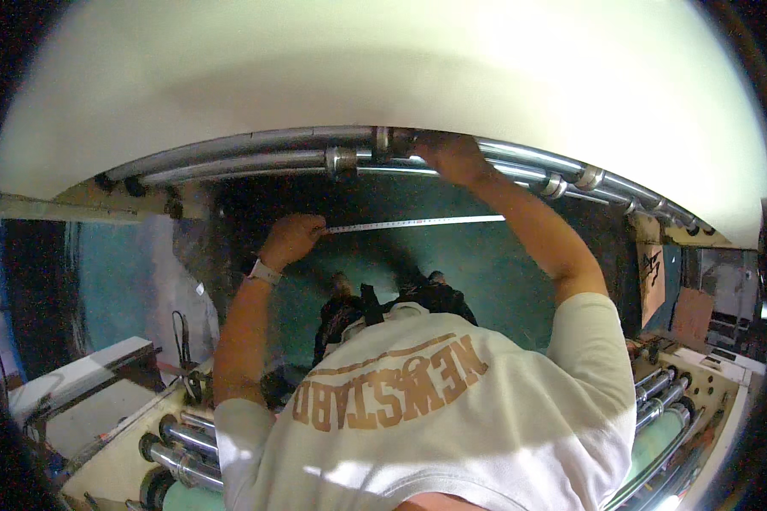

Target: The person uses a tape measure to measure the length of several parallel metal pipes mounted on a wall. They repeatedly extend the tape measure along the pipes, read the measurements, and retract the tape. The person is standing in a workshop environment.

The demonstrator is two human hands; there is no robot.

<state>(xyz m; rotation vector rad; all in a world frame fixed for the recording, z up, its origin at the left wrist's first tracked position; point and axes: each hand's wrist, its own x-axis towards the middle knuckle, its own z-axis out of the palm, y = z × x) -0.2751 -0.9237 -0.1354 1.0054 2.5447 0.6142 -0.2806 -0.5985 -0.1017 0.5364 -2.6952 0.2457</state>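
My left hand point(293, 240) is closed on the left end of a thin white ruler point(418, 223) with dark markings. The ruler stretches to the right below the rollers, and its far end passes out of sight behind my right forearm. My right hand point(453, 158) reaches up to the upper metal roller point(256, 139). Its fingers, partly in shadow, are closed round a collar point(383, 140) on that shaft. Another collar point(342, 161) sits on the lower roller, to the left of my right hand.
A large pale curved machine surface point(383, 68) overhangs the rollers. Below lies a green floor point(486, 272). Behind me, more rollers point(192, 464) stand at the lower left and others point(660, 396) at the lower right. A cardboard sheet point(652, 281) hangs at the right.
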